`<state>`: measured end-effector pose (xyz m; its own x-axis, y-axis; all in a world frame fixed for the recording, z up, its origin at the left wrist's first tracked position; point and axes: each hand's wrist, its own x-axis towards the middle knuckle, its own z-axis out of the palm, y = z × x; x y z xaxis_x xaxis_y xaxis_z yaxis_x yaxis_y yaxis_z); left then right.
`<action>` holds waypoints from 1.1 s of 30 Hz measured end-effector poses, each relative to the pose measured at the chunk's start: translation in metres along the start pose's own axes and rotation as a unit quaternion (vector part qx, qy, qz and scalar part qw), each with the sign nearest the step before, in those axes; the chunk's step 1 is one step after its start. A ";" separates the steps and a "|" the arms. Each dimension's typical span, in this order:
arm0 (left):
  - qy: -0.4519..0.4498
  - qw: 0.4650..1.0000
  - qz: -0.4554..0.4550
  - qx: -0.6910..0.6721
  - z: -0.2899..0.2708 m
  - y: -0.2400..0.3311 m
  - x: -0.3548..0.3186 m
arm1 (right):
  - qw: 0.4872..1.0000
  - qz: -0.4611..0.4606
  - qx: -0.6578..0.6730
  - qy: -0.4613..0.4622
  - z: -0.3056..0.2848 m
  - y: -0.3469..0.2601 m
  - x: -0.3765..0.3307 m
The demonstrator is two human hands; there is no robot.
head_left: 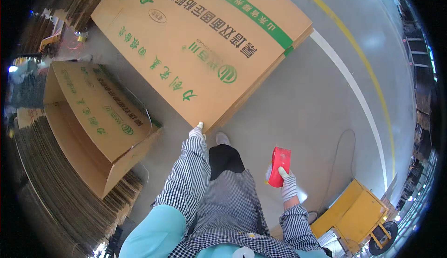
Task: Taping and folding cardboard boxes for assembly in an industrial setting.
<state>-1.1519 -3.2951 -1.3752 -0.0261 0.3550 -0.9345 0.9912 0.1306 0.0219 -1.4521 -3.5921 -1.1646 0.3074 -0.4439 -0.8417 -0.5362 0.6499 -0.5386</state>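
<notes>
Grey floor: opened carton (100, 127) lies empty beside flat stack (200, 48).

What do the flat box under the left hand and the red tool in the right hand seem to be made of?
Flat box: likely corrugated cardboard; matte brown, green print, layered edges. Red tool: probably smooth, slightly glossy plastic, though the look leaves it open.

Left hand (197, 131) touches flat cardboard stack (205, 39); right hand (288, 183) grips red tape dispenser (279, 166).
</notes>
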 end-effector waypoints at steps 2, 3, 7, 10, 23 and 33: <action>0.063 0.994 0.012 0.089 -0.009 0.001 0.013 | 1.000 -0.001 -0.008 -0.006 -0.002 0.008 0.006; 0.076 0.995 0.042 0.040 -0.012 -0.008 0.018 | 1.000 0.010 -0.006 -0.009 -0.008 0.013 0.013; 0.040 0.988 0.124 0.079 -0.022 -0.030 0.006 | 1.000 0.022 -0.001 0.005 -0.016 0.019 0.013; -0.076 0.991 0.106 0.003 -0.022 -0.032 -0.033 | 1.000 0.022 0.006 0.012 -0.019 0.036 0.033; -0.129 0.893 0.354 -0.247 -0.140 -0.070 -0.229 | 0.972 0.032 0.125 -0.198 0.202 -0.099 0.226; -0.087 0.824 0.457 -0.324 -0.179 -0.120 -0.391 | 0.956 -0.063 0.009 -0.288 0.188 -0.251 0.185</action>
<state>-1.2841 -3.2835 -0.9487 0.7669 0.4487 -0.4589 0.3091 0.3685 0.8768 -1.1128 -3.7210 -1.1923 0.7532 -0.1106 -0.6485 -0.4540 0.6260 -0.6341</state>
